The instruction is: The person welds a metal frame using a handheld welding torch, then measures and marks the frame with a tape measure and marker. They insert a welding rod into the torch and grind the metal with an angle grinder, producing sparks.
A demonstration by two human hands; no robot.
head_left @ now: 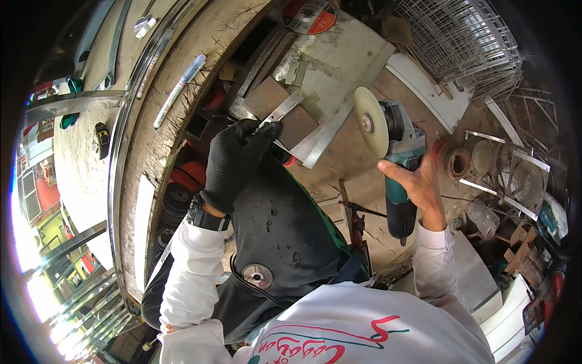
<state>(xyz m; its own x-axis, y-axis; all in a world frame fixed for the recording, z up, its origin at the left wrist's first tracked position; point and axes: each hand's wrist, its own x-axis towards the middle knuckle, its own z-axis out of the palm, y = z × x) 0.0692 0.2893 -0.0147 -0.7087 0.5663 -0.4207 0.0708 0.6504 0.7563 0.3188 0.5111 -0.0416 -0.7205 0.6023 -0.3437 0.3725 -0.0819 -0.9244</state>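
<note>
The gloved left hand (233, 164) pinches a metal strip (282, 111). The right hand (418, 182) grips the grinder (394, 151), its disc lifted off. Grinding isn't finished, I think.

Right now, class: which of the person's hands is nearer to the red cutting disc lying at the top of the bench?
Left. The gloved left hand holds a metal strip below the red cutting disc; the right hand holds the grinder farther off.
</note>
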